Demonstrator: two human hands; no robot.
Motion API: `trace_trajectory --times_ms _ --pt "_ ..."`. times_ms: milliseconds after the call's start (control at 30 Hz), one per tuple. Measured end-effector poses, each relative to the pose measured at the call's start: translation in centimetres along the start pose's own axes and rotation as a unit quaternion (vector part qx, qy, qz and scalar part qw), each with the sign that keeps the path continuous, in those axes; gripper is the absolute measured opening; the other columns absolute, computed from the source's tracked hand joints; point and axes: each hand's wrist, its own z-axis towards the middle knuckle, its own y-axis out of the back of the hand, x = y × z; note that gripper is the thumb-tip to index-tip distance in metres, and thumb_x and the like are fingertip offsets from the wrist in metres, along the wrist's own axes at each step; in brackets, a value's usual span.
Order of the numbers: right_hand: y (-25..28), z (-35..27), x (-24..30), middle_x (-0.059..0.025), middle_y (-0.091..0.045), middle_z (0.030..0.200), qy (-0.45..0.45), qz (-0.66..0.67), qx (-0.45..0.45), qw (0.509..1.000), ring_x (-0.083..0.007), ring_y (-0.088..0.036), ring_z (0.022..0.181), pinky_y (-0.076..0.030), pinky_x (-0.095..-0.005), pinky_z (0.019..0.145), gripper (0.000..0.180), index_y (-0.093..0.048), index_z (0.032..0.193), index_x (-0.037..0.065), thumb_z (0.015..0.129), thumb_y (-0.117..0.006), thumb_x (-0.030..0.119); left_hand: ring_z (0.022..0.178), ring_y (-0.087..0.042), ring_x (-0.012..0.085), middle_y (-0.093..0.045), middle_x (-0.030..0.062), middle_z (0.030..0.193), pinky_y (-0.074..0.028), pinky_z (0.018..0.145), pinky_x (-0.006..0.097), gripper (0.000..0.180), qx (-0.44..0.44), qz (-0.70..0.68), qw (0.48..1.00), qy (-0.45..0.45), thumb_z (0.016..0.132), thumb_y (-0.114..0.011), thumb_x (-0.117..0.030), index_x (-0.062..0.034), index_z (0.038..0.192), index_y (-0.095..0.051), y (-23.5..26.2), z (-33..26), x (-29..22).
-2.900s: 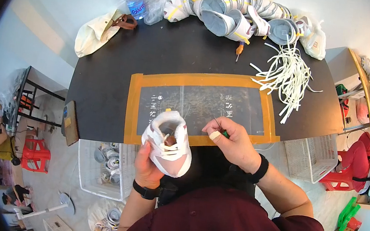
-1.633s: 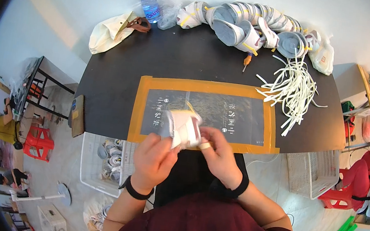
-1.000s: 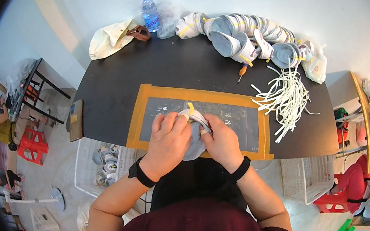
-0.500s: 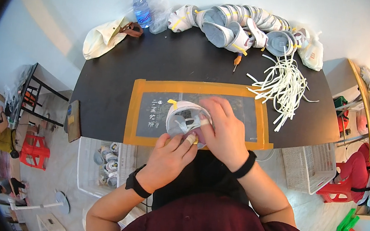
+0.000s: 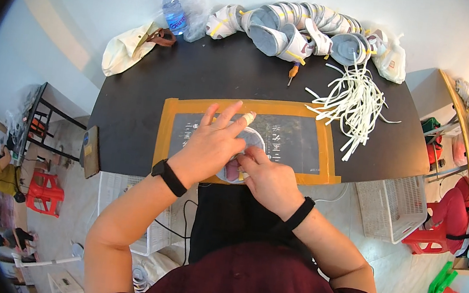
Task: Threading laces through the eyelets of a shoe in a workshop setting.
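two bare hands meet at one rounded shoe upper (image 5: 255,140), grey-lined with a mauve patch, above the near part of a dull sheet (image 5: 310,133) framed in amber tape (image 5: 325,143). the left hand (image 5: 209,148) fans three fingers upward, one wrapped; the right hand (image 5: 271,183) bunches its fingertips at the opening. i can't tell how firmly either grips. beyond lie one tangle of flat white laces (image 5: 354,102), one clear bottle (image 5: 173,15), one orange-handled tool (image 5: 294,70), and nested uppers (image 5: 288,17), too overlapped to count.
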Motion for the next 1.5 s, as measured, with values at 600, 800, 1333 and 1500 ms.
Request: trace_trajectory --times_ms 600,800,1333,1500 --pt "0.0 0.2 0.0 -0.0055 -0.054 0.109 -0.049 0.018 0.025 0.998 -0.0232 -0.067 0.071 -0.055 -0.0369 0.058 0.045 -0.056 0.122 0.007 0.079 -0.066 0.016 0.124 -0.05 0.0326 -0.059 0.0128 0.123 -0.044 0.099 0.045 0.01 0.036 -0.036 0.998 -0.03 0.073 -0.065 -0.007 -0.0023 0.081 -0.063 -1.5 1.7 1.9" --pt "0.4 0.8 0.2 -0.0114 -0.053 0.107 -0.053 0.012 0.047 0.997 -0.0244 -0.068 0.067 -0.055 -0.0361 0.059 0.061 -0.05 0.133 -0.001 0.076 -0.066 0.017 0.112 -0.054 0.032 -0.061 0.0124 0.117 -0.049 0.091 0.042 0.009 0.08 -0.042 0.996 0.019 0.071 -0.065 -0.007 -0.0009 0.078 -0.065 -0.9 2.8 2.0" --pt "0.1 1.2 0.4 -0.0134 -0.051 0.112 -0.094 0.031 0.096 0.99 -0.0298 -0.068 0.075 -0.056 -0.0424 0.065 0.05 -0.053 0.127 0.002 0.079 -0.062 0.015 0.103 -0.055 0.0272 -0.059 0.0048 0.097 -0.046 0.08 0.045 0.012 0.177 -0.025 0.98 0.093 0.074 -0.071 -0.019 -0.0077 0.078 -0.068 -1.4 4.5 2.1" --pt "-0.3 0.9 0.3 -0.0137 -0.052 0.112 -0.097 0.028 0.103 0.99 -0.0301 -0.068 0.076 -0.055 -0.0426 0.067 0.051 -0.052 0.128 0.001 0.08 -0.061 0.015 0.102 -0.056 0.027 -0.058 0.0044 0.096 -0.043 0.08 0.045 0.012 0.188 0.045 0.978 0.075 0.072 -0.071 -0.017 -0.0101 0.081 -0.068 -1.6 4.8 1.5"
